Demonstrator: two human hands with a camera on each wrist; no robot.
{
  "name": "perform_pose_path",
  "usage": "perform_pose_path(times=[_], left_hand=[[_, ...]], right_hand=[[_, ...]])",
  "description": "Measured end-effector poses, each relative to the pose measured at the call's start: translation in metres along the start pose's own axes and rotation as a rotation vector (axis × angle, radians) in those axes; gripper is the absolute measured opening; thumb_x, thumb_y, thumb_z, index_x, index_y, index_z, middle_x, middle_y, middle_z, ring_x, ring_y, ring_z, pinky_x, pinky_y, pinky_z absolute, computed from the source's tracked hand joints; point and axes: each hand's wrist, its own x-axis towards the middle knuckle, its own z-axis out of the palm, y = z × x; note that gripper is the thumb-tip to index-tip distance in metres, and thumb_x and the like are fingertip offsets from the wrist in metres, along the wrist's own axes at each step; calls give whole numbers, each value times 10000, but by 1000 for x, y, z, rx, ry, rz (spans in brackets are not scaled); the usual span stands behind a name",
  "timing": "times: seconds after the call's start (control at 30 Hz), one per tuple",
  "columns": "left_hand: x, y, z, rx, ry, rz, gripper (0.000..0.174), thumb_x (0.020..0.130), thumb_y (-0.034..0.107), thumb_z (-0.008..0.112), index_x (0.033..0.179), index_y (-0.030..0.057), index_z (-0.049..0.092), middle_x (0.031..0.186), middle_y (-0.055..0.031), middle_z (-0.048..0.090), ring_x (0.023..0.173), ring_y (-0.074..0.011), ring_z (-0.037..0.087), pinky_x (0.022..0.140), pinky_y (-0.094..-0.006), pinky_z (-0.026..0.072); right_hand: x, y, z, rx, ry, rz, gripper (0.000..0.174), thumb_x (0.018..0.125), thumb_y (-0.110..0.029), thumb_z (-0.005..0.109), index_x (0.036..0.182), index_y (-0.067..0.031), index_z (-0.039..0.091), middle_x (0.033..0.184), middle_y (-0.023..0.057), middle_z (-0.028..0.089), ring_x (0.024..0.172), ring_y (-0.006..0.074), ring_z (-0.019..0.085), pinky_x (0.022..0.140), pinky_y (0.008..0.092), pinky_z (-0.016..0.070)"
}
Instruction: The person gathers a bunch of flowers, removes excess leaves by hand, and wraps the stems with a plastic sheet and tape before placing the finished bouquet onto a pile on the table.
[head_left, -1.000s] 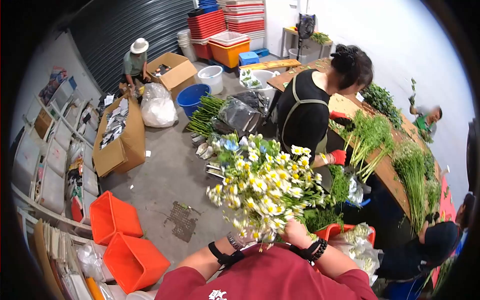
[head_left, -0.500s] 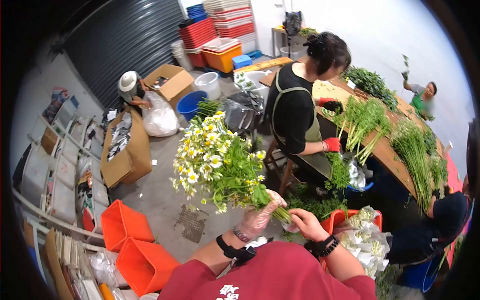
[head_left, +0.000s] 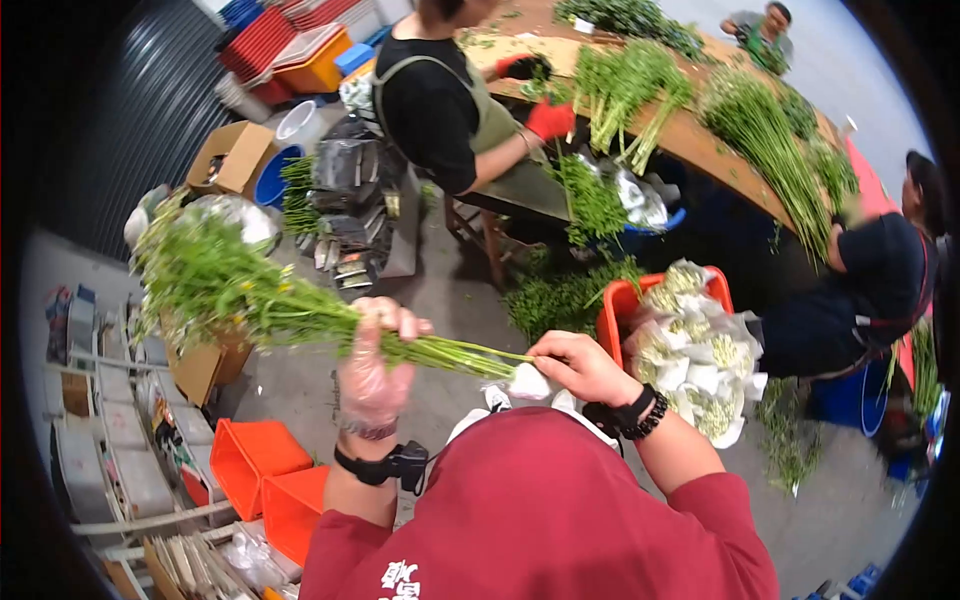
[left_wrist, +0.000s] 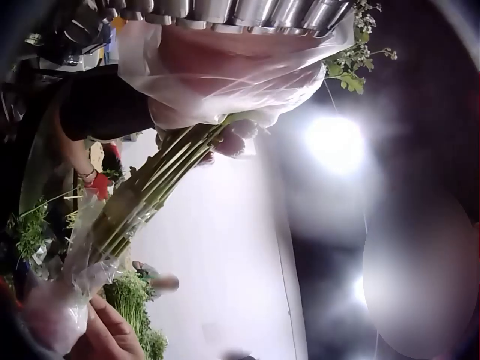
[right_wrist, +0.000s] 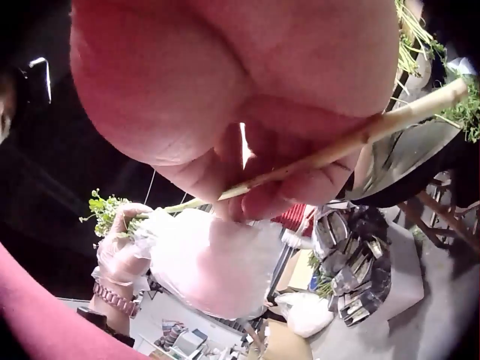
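Observation:
A bunch of white-and-yellow daisy-like flowers (head_left: 240, 290) lies nearly level, blurred heads to the left and stems to the right. My left hand (head_left: 376, 365), in a clear plastic glove, grips it round the stems (left_wrist: 161, 176). The lower ends run into a white wrap (head_left: 528, 382) with clear plastic about it, seen in the right wrist view as a pale round lump. Beside that wrap my bare right hand (head_left: 590, 366) pinches a single stem (right_wrist: 341, 146), which crosses its fingers in the right wrist view. The stem's cut end sticks out past the hand.
A red-orange bin (head_left: 612, 335) of paper-wrapped flowers stands ahead to the right. Beyond it, a worker in red gloves (head_left: 550, 120) stands at a wooden table (head_left: 690, 145) heaped with greenery. Orange bins (head_left: 255, 465) lie at the left by a shelf. Loose greens (head_left: 560, 310) cover some floor.
The bunch has swung from in front of me to lying level, heads to the left. My right hand has come to the wrapped end and now pinches a stem. The head view has turned rightward and down.

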Motion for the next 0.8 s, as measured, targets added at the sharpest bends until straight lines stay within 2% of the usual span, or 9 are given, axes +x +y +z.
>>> perform_pose_path(times=[0.07,0.37,0.47,0.53,0.6,0.67,0.7,0.73,0.8], left_hand=[[-7,-1,12,-4,15,-1,194,1026,255,655,988,146,499,899,17,498,850,-156,529,924,-417,455],[-31,5,22,29,3,77,207,1005,261,690,980,153,515,902,17,476,818,-165,519,888,-429,445],[-41,4,32,41,-42,92,155,1043,234,631,1023,146,504,932,18,507,835,-151,520,917,-423,430],[-50,-1,44,181,-57,145,161,1042,238,634,1036,146,503,930,12,502,835,-154,519,922,-437,428],[-57,-10,49,227,-75,163,172,1036,244,645,1034,145,504,921,8,495,835,-161,521,935,-449,429],[-63,-16,49,307,-78,220,184,1029,239,657,1026,142,501,915,9,493,837,-166,525,953,-452,430],[-65,-15,40,282,-82,240,210,1012,240,683,1021,141,498,920,7,502,841,-165,530,966,-450,431],[-65,-9,35,268,-97,228,210,1012,240,683,1021,141,498,920,7,502,841,-165,530,966,-450,431],[-68,7,24,153,-55,256,230,1001,240,698,1022,136,493,936,4,511,844,-163,534,968,-441,432]], right_hand=[[-4,0,-2,2,24,8,183,971,-106,638,1064,29,719,934,139,681,852,274,681,767,363,548],[-14,-6,-3,119,-24,-23,153,974,-75,653,1058,25,732,906,131,694,797,249,688,734,352,558],[-15,-9,4,-30,73,-49,165,933,-102,675,1021,14,753,877,147,712,793,288,694,744,363,564],[-12,-7,12,-92,216,66,189,902,-128,670,989,8,770,840,165,720,778,333,694,747,375,568],[-5,-2,18,-125,262,132,205,910,-136,649,985,6,777,804,137,724,726,277,699,722,362,570],[2,7,20,176,172,480,217,944,-127,621,993,19,773,758,76,707,656,177,652,633,317,539],[3,16,21,623,127,539,217,982,-107,593,1001,52,739,732,35,662,618,100,571,545,257,459],[0,15,20,616,150,543,217,982,-107,593,1001,52,739,732,35,662,618,100,571,545,257,459],[-7,9,24,1237,117,510,187,999,-73,574,1008,73,691,722,37,630,595,90,523,517,228,387]])
